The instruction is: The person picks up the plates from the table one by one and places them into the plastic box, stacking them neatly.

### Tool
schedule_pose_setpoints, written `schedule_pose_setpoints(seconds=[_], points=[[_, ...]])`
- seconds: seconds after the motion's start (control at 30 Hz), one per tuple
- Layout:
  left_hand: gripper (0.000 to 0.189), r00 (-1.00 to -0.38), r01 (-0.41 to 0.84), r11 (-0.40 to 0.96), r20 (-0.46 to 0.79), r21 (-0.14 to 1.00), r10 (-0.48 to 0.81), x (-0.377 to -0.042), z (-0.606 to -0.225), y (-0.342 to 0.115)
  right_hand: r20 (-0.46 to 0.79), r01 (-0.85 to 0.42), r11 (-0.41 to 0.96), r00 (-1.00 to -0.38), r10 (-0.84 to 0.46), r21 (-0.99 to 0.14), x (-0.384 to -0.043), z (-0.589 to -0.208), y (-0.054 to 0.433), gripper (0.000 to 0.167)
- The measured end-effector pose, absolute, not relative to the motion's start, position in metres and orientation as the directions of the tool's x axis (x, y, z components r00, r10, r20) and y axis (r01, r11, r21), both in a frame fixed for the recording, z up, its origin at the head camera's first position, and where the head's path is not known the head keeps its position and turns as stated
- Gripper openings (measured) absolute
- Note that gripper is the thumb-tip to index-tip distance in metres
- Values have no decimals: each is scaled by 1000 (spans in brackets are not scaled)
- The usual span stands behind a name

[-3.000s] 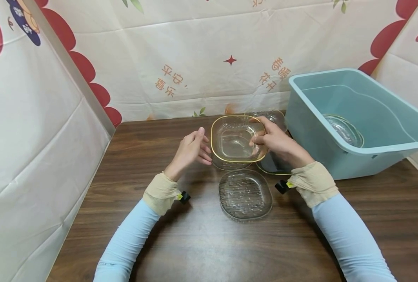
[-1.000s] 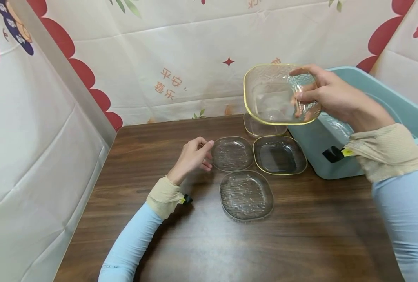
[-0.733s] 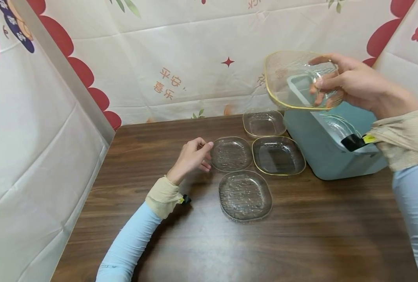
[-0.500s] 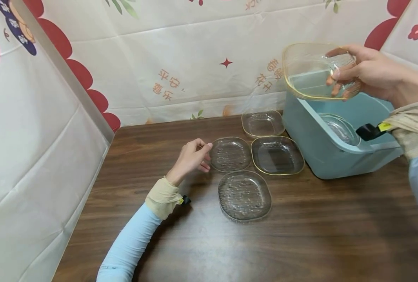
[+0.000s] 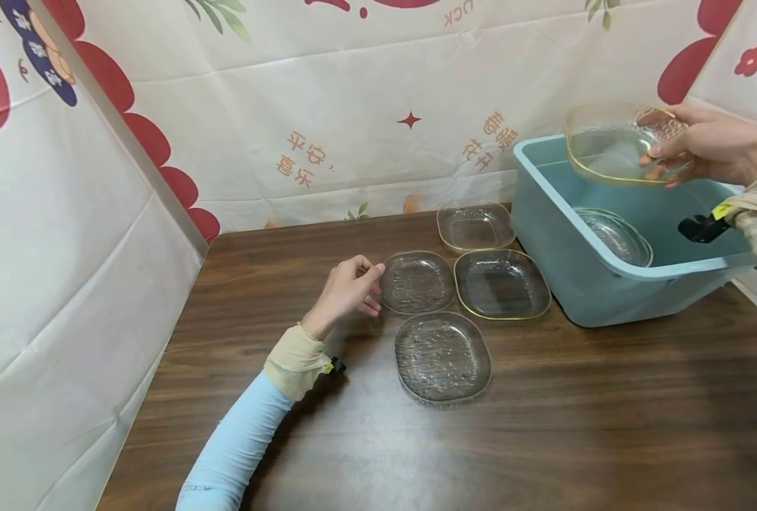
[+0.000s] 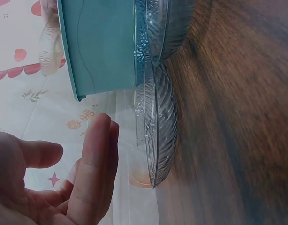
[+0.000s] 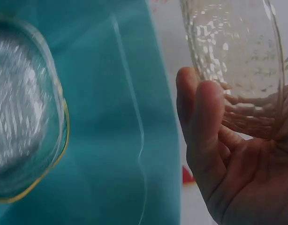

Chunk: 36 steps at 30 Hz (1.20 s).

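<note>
My right hand (image 5: 711, 145) grips a clear glass bowl (image 5: 615, 145) with a gold rim, holding it by the side over the blue-green tub (image 5: 547, 213). In the right wrist view the thumb and fingers wrap the ribbed wall of that bowl (image 7: 238, 61). Inside the tub lie stacked clear glass dishes (image 5: 615, 238). My left hand (image 5: 349, 287) hovers over the table at the left edge of a ribbed clear dish (image 5: 418, 282); the left wrist view shows its fingers relaxed, with nothing between them.
Also on the wooden table (image 5: 257, 284) are a ribbed dish (image 5: 442, 355) in front, a gold-rimmed square dish (image 5: 503, 284) beside the tub, and another gold-rimmed dish (image 5: 476, 226) at the back. A printed white cloth (image 5: 353, 92) hangs behind.
My right hand has lifted the gold-rimmed bowl off the dishes and carried it right, then lowered it slightly over the tub. The left hand has stayed nearly still beside the ribbed dish.
</note>
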State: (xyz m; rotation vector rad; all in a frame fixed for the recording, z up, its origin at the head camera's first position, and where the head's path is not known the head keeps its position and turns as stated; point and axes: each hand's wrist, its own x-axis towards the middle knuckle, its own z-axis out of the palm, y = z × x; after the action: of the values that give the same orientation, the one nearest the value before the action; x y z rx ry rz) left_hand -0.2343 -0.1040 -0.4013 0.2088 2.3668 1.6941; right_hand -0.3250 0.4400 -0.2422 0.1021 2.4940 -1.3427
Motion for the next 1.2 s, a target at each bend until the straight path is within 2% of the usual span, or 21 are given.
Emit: schedule_pose_setpoints(seconds=[0.23, 0.43, 0.53, 0.67, 0.77, 0.87, 1.0, 1.2], points=[[42, -964, -4, 330, -91, 944, 251, -234, -403, -103, -386, 249, 605, -916, -105, -756, -328, -257, 452, 47], [43, -965, -11, 325, -96, 946, 245, -232, -401, -101, -463, 262, 670, -875, -138, -694, -332, -265, 453, 55], [42, -965, -12, 328, -97, 945, 243, -231, -401, -100, -496, 249, 687, -849, -184, -682, -336, -268, 454, 52], [41, -965, -18, 333, -103, 943, 242, -230, -400, -98, -559, 212, 707, -772, -303, -675, -341, -275, 458, 41], [40, -964, -20, 333, -107, 943, 245, -230, -400, -96, -607, 203, 709, -699, -378, -675, -341, -280, 462, 42], [39, -964, -21, 337, -109, 941, 243, -229, -399, -95, -639, 224, 704, -656, -402, -674, -339, -284, 463, 44], [37, -965, -20, 343, -108, 939, 240, -229, -398, -94, -670, 251, 714, -631, -392, -653, -340, -286, 461, 41], [38, -963, -11, 358, -106, 934, 246, -229, -400, -94, -713, 288, 754, -623, -321, -591, -340, -287, 455, 40]])
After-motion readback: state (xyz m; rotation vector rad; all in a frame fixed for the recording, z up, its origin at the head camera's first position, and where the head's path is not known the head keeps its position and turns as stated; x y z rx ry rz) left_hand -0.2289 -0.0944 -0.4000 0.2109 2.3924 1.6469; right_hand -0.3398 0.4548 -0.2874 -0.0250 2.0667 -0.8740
